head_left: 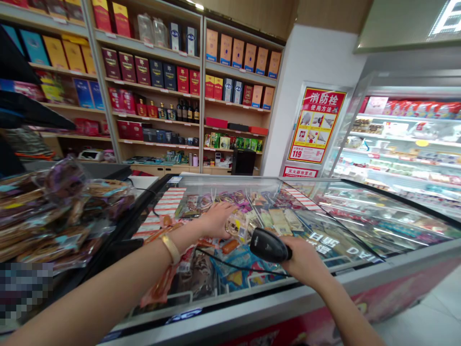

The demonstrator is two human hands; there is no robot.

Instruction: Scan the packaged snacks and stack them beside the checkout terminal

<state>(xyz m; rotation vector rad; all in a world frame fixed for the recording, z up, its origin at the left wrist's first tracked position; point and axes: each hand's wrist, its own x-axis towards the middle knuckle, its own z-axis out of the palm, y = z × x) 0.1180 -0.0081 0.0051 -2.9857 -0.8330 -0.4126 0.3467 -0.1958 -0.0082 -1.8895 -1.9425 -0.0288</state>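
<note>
My left hand (218, 220), with a gold bracelet on its wrist, holds a small clear plastic package (237, 227) with a yellow label by its left side. The food inside the package is too small to name. My right hand (304, 260) is wrapped around the handle of a black barcode scanner (268, 245). The scanner's head is just right of the package, above the chest freezer's glass top. A black cable (237, 267) trails leftward across the glass.
Bagged foods fill the chest freezer (309, 293) below. Packaged snacks (65, 216) are heaped at left. Behind stand shelves (151, 86) of boxes and bottles, a red fire-hydrant poster (317, 125) and a lit refrigerated display (406, 139).
</note>
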